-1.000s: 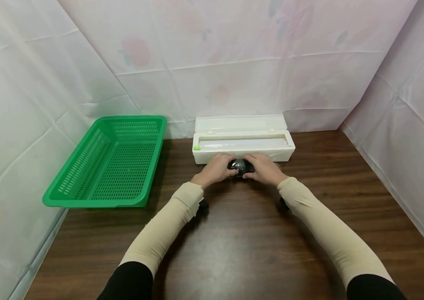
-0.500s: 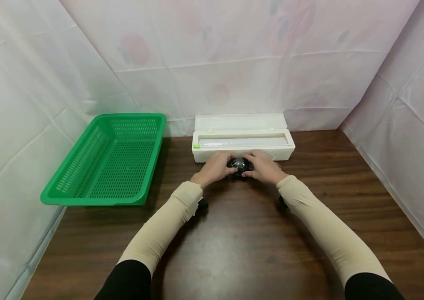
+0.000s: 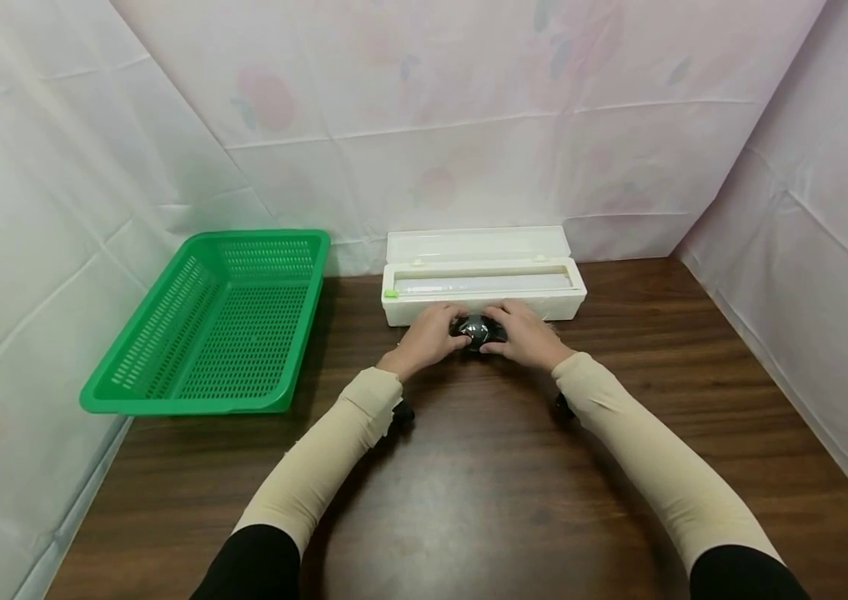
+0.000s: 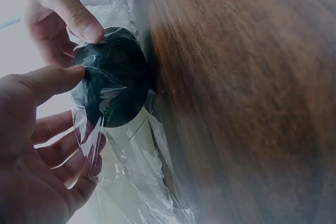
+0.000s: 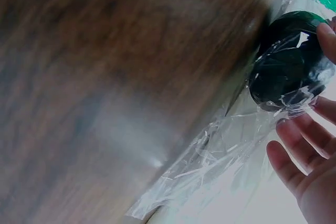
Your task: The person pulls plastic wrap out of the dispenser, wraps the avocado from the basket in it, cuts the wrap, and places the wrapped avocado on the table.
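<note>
A dark, glossy round object (image 3: 479, 332), loosely covered in clear cling film (image 4: 128, 166), is on the table at the front of a white cling film box (image 3: 403, 313). My left hand (image 3: 427, 337) holds its left side, thumb on the near face and fingers around the back. On the opposite side my right hand (image 3: 529, 336) grips it in the same way. Both wrist views show loose film trailing from the object along the box. What kind of object is under the film, I cannot tell.
The box's lid (image 3: 478, 245) stands raised at the back, with a film roll (image 3: 484, 283) inside and a green slider (image 3: 391, 293) at its left end. A green plastic basket (image 3: 302, 333) is at the left. White patterned cloth (image 3: 469, 125) bounds the wooden table (image 3: 469, 500).
</note>
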The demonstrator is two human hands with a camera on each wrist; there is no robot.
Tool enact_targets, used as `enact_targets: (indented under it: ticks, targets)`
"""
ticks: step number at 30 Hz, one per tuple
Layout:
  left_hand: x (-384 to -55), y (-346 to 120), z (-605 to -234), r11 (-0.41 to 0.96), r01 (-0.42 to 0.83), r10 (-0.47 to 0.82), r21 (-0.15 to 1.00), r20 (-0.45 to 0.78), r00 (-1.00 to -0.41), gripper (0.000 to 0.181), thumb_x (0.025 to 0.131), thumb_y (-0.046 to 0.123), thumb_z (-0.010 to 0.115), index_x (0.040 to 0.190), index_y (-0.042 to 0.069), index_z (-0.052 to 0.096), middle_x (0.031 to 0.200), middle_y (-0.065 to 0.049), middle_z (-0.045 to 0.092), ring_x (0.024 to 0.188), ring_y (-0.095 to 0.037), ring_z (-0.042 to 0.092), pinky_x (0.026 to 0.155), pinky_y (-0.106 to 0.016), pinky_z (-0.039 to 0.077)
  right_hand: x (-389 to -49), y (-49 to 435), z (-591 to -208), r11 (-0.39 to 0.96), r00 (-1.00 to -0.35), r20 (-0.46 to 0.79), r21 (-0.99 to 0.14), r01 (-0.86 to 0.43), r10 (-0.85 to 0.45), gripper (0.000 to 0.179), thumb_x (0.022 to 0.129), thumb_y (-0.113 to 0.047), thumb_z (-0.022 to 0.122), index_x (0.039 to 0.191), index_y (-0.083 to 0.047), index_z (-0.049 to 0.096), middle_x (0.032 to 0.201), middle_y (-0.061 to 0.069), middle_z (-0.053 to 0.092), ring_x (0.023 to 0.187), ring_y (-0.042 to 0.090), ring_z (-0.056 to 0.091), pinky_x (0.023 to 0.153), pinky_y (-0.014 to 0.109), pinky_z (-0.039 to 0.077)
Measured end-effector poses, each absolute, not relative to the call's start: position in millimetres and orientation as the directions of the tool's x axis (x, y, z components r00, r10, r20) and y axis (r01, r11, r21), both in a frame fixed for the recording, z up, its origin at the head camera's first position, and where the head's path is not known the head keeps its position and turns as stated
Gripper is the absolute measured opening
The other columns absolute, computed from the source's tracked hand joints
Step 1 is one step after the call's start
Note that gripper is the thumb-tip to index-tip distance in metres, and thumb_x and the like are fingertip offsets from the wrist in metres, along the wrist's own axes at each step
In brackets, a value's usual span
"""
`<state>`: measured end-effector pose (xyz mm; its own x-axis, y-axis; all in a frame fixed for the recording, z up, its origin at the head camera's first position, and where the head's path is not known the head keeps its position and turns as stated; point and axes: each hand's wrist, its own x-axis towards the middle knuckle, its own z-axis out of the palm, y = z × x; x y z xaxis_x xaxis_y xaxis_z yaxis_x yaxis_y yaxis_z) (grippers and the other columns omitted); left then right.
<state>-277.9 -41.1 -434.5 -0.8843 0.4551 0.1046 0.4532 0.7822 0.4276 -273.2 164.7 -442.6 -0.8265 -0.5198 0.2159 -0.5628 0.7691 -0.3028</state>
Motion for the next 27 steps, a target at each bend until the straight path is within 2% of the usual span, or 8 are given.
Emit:
enact_targets:
  ticks: [11, 20, 27]
  targets:
    - [-275, -44, -432, 0.766, 0.457, 0.454, 0.452, 0.122, -0.883, 0.046, 0.09, 0.028, 0.071, 0.13, 0.007, 0.061, 0.133, -0.01, 0.06, 0.123, -0.027, 0.056, 0.103, -0.041, 0.046, -270, 167, -440, 0.757, -0.816, 0.22, -0.306, -0.577, -0.534, 0.065, 0.083, -0.036, 0.078, 0.135, -0.004, 0.056, 0.125, 0.015, 0.058, 0.116, 0.032, 0.055, 0.1, 0.047, 0.046]
    - [-274, -48, -430, 0.758, 0.443, 0.444, 0.478, 0.118, -0.888, 0.044, 0.091, 0.029, 0.07, 0.129, 0.009, 0.062, 0.133, -0.009, 0.06, 0.12, -0.025, 0.057, 0.102, -0.039, 0.047, -267, 169, -435, 0.742, -0.81, 0.243, -0.325, -0.586, -0.533, 0.057, 0.083, -0.034, 0.078, 0.128, -0.003, 0.061, 0.124, 0.015, 0.06, 0.116, 0.033, 0.056, 0.1, 0.048, 0.046]
    - [-270, -58, -428, 0.76, 0.42, 0.405, 0.496, 0.144, -0.903, 0.042, 0.09, 0.027, 0.071, 0.129, 0.012, 0.063, 0.129, -0.01, 0.062, 0.116, -0.027, 0.06, 0.098, -0.04, 0.049, -266, 170, -432, 0.74, -0.811, 0.227, -0.334, -0.584, -0.538, 0.057, 0.085, -0.034, 0.076, 0.129, -0.003, 0.06, 0.126, 0.016, 0.06, 0.118, 0.034, 0.055, 0.101, 0.049, 0.044]
